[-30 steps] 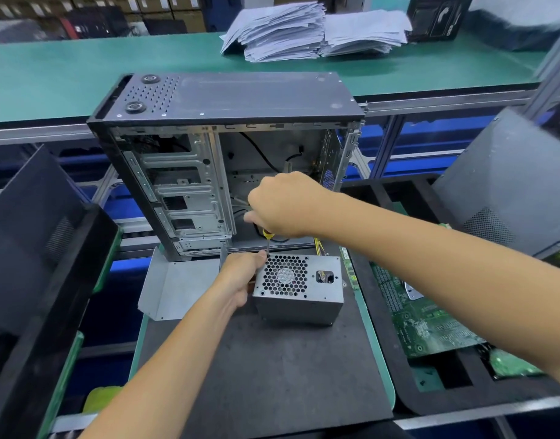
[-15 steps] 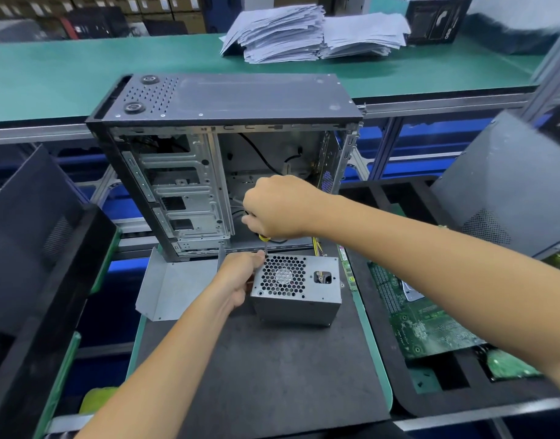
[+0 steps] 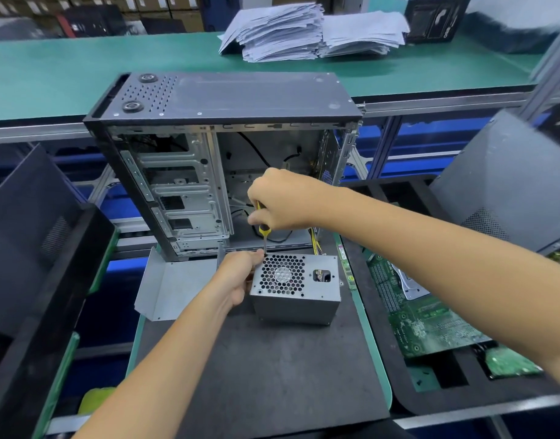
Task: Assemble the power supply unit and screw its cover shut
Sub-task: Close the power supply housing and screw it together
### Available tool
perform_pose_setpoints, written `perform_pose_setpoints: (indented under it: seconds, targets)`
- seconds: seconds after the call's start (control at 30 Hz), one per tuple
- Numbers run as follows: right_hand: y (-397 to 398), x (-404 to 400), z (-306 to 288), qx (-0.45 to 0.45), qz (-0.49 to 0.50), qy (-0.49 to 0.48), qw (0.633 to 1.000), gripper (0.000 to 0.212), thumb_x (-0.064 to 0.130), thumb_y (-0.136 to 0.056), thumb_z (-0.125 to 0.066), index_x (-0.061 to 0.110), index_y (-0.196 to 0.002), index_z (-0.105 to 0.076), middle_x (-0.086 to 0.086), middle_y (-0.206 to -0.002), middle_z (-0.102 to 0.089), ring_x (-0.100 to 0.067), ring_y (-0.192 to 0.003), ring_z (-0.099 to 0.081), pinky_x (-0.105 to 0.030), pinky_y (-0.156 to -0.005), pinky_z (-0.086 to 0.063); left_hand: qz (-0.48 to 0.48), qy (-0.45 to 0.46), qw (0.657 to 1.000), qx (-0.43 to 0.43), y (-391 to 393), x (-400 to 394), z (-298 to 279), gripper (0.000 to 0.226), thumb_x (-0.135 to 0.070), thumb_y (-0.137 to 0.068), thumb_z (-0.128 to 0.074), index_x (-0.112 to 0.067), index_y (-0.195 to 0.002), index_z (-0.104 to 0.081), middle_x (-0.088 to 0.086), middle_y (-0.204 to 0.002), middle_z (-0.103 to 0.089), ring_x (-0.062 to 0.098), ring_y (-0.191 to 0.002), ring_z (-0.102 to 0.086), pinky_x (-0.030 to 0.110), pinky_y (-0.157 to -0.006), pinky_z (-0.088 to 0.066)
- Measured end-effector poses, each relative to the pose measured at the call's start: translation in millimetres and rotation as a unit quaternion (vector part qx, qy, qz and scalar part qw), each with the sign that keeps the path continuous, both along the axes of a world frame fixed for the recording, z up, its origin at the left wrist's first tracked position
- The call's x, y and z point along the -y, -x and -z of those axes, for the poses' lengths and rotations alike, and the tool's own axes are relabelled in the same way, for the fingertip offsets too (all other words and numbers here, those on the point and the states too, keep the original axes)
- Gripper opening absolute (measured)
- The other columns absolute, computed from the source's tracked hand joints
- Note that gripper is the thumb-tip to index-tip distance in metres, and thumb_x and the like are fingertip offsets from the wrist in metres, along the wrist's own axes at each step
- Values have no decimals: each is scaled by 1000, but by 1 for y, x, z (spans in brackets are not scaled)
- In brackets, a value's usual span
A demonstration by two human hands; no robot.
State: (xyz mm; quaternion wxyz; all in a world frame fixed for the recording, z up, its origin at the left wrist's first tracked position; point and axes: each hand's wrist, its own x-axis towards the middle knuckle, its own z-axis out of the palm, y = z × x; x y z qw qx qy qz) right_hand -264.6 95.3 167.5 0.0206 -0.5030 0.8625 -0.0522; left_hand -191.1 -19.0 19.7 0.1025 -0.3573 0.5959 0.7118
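A grey metal power supply unit [image 3: 296, 304] with a honeycomb fan grille stands on a dark mat [image 3: 266, 369]. My left hand [image 3: 240, 274] grips its upper left corner, fingers pinched at the top edge. My right hand [image 3: 282, 201] holds a yellow-and-black screwdriver [image 3: 263, 231] upright, its tip down at the unit's top left corner beside my left fingertips. Yellow wires [image 3: 315, 245] run from the unit toward the case behind.
An open computer case [image 3: 209, 147] stands just behind the unit. A loose grey metal panel [image 3: 174, 286] lies to the left. Green circuit boards [image 3: 431, 327] sit in a black tray on the right. Dark side panels lean at both sides. Paper stacks [image 3: 304, 33] lie on the far bench.
My right hand has turned slightly and lifted, showing more of the screwdriver shaft. My left hand stays on the unit's corner.
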Motion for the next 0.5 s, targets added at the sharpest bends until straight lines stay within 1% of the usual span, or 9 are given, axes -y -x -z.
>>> perform_pose_setpoints:
  seconds: [0.07,0.13,0.2,0.27,0.33,0.37,0.43,0.47,0.5]
  targets:
    - [-1,1,5,-37,10,23,999,49,35,-93,-55,15,-56,-31,-1,-55,-37,-18,-49,-40,-27,-44,-25,1,-2,1000,2,0,0,0,12,-17,-95,-57,-9,-94,-65,4,-74,-69,20,-65,-63,32,-61,-52]
    - [-1,2,6,-69,25,24,997,51,37,-94,-53,15,-55,-28,0,-51,-33,-15,-44,-32,-25,-43,-20,1,-2,1000,0,0,1,0,11,-18,-95,-57,-10,-93,-65,4,-75,-68,20,-66,-62,33,-62,-52]
    - [0,2,7,-83,40,14,996,50,41,-93,-51,15,-56,-30,0,-53,-34,-15,-46,-33,-25,-45,-21,3,-7,1000,-5,0,1,0,12,-17,-95,-57,-10,-90,-65,3,-70,-69,19,-63,-63,33,-62,-53]
    - [3,1,6,-55,34,-7,998,39,40,-91,-53,15,-66,-40,1,-62,-43,-18,-53,-42,-28,-48,-30,10,-13,1000,-8,-1,1,0,13,-17,-96,-56,-11,-88,-65,0,-63,-69,17,-60,-63,30,-57,-52]
    - [3,-2,-1,18,4,-35,999,17,27,-87,-58,16,-83,-46,1,-79,-51,-18,-67,-49,-30,-53,-36,10,-18,1000,-8,-1,1,-1,13,-16,-96,-55,-12,-87,-65,-1,-61,-69,16,-59,-63,29,-54,-51]
    - [4,-4,-4,46,-10,-43,998,12,17,-85,-58,16,-87,-46,1,-86,-51,-15,-70,-48,-27,-54,-35,8,-20,1000,-7,-1,1,-2,13,-15,-96,-55,-13,-88,-65,-1,-61,-68,16,-59,-62,29,-54,-51]
    - [5,-5,-7,59,-22,-44,997,13,8,-83,-58,18,-86,-50,4,-89,-49,-6,-70,-44,-21,-54,-33,9,-19,1000,-5,-1,1,-3,12,-15,-96,-54,-13,-90,-65,1,-65,-68,17,-61,-62,29,-54,-52]
    - [5,-5,-6,51,-17,-32,998,11,9,-84,-60,18,-83,-53,5,-86,-50,-4,-70,-44,-22,-55,-35,13,-17,1000,-4,-1,1,-4,12,-16,-96,-54,-12,-91,-65,2,-69,-68,19,-62,-62,30,-55,-52]
    - [5,-4,-4,42,-6,-16,999,10,16,-86,-64,16,-80,-55,5,-81,-52,-6,-70,-46,-25,-57,-40,16,-17,1000,-3,-1,1,-5,12,-17,-96,-54,-12,-92,-64,4,-71,-67,20,-63,-62,31,-56,-52]
